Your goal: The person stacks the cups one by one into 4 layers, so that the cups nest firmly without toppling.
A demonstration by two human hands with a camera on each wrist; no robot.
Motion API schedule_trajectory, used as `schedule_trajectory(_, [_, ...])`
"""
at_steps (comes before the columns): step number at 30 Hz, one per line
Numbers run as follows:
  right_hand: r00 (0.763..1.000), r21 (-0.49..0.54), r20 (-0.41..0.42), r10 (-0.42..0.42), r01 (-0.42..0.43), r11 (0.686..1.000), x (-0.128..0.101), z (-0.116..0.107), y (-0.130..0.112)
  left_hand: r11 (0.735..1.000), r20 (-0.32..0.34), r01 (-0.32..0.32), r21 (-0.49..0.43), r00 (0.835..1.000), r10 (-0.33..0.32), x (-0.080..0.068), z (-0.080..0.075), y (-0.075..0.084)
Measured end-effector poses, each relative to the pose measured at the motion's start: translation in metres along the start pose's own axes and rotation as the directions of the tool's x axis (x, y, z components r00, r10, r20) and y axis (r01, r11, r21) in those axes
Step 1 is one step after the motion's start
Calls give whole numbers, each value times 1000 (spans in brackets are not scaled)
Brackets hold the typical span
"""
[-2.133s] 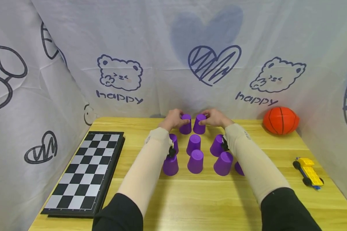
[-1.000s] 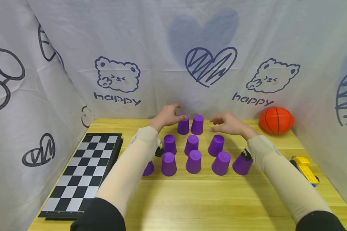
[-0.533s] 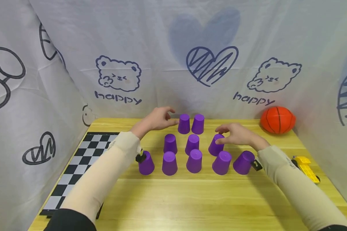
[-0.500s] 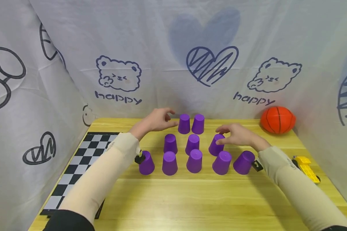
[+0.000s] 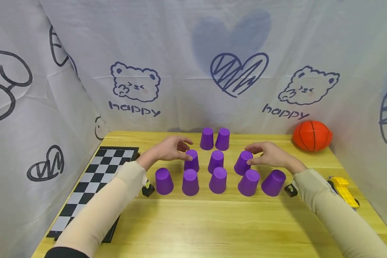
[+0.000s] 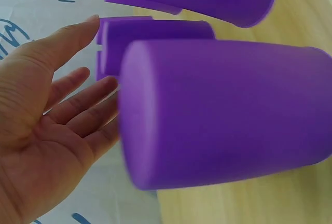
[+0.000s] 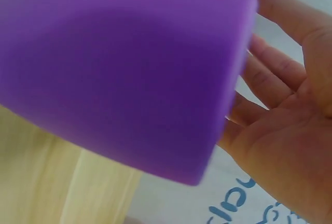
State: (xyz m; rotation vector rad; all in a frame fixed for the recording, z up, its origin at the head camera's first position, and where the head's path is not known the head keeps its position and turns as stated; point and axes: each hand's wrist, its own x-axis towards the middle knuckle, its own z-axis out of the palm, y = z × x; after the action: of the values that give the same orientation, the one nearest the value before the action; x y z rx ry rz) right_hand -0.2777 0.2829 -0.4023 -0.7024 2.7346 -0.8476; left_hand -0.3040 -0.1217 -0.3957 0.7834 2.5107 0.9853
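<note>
Purple cups stand upside down in three rows on the wooden table. Two back cups stand side by side, apart from both hands. My left hand is at the left middle-row cup, thumb in front of its upper part, fingers relaxed. On the other side, my right hand is at the right middle-row cup, its thumb near the cup's side. The center cup stands between them. In the wrist views, near cups hide part of the fingers.
The front row holds several cups, close under both wrists. A checkered board lies at left, partly under the left forearm. A red ball sits back right, with a yellow toy vehicle nearer. A printed cloth hangs behind.
Both hands have left the two back cups and come nearer, spreading outward to the outer cups of the middle row. The right hand arrived there before the left. The cups stay in place.
</note>
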Motion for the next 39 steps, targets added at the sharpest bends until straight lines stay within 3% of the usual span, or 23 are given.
schedule_trajectory(6, [1000,34,1,-6,6,999,0,2,6,998,19,9,-63,1000,-8,-4,6,-8])
schedule_trajectory(17, [1000,54,10,10,-10,998,2,6,5,998,15,7,-67,1000,-6,-1,14,-10])
schedule_trajectory(25, [998,40,-57,29,-26,999,16,-3,3,996,16,7,-86,1000,-6,0,14,-10])
schedule_trajectory(31, [991,35,-119,62,-58,998,41,-13,0,999,21,18,-32,1000,-18,1,10,-7])
schedule_trajectory(39, [987,47,-120,111,-106,993,63,-16,5,998,49,40,53,998,-43,1,6,-1])
